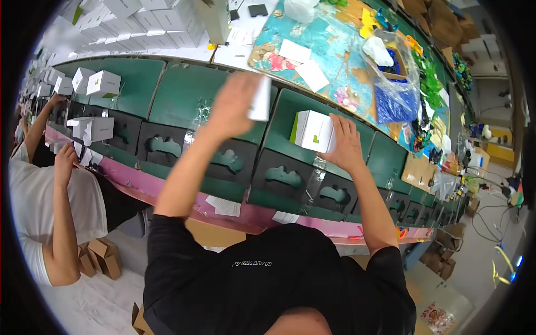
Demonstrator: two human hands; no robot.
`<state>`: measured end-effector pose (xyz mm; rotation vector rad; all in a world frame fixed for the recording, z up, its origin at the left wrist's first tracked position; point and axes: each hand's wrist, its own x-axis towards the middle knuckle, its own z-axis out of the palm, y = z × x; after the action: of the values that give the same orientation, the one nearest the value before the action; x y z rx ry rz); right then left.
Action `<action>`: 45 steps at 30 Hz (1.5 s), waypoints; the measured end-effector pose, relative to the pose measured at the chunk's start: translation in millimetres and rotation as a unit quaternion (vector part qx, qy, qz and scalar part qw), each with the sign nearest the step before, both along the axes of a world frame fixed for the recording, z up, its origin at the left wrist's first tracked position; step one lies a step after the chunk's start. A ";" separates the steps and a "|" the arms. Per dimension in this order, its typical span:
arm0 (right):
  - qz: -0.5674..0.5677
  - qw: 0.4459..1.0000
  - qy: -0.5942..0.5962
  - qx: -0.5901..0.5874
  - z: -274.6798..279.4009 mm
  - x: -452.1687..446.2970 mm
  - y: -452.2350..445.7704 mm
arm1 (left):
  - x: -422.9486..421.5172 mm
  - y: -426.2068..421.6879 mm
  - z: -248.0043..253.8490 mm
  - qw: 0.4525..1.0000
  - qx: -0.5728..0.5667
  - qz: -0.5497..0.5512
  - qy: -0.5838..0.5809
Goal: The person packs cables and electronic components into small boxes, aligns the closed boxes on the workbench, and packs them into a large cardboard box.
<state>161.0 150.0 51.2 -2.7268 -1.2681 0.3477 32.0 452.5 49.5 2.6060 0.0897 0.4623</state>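
My left hand (237, 106), smeared by motion, is closed over a white box (261, 100), most of which its fingers hide. To the right, my right hand (346, 142) grips another white box (315, 130) by its right end, fingers at the far edge and thumb at the near one. That box has a green mark on its face and a green strip on its left side. It is over the green work line (285, 106). Nearer to me runs a row of black foam inserts (259, 187) with shaped cutouts.
At the left a co-worker in a white shirt (61, 195) works by several white boxes (104, 84). Stacked white boxes (145, 25) stand at the back left. A worn turquoise table (340, 61) holds papers and a blue bag (396, 103). Pink edging (167, 204) lines my side.
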 end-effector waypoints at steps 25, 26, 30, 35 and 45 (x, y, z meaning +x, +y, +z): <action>0.006 1.000 -0.004 -0.006 -11.6 16.8 -32.8 | -3.1 36.5 -17.4 0.959 -0.104 0.216 -0.151; 0.004 1.000 0.001 -0.007 -11.3 17.3 -32.5 | -22.0 90.5 -21.9 0.930 -0.053 0.304 -0.198; 0.003 1.000 0.009 -0.011 -8.5 18.3 -29.4 | -97.0 296.2 -55.2 0.795 0.153 0.585 -0.053; -0.016 0.999 0.008 -0.046 -14.0 24.5 -36.6 | -157.3 418.0 -38.5 0.714 0.133 0.557 0.403; -0.002 0.999 0.021 -0.032 -7.8 30.0 -36.9 | -142.1 355.6 -32.6 0.836 0.296 0.438 0.146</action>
<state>191.0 113.1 43.4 -2.7575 -1.2625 0.4502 -110.2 808.1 16.9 3.0830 1.5079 0.4156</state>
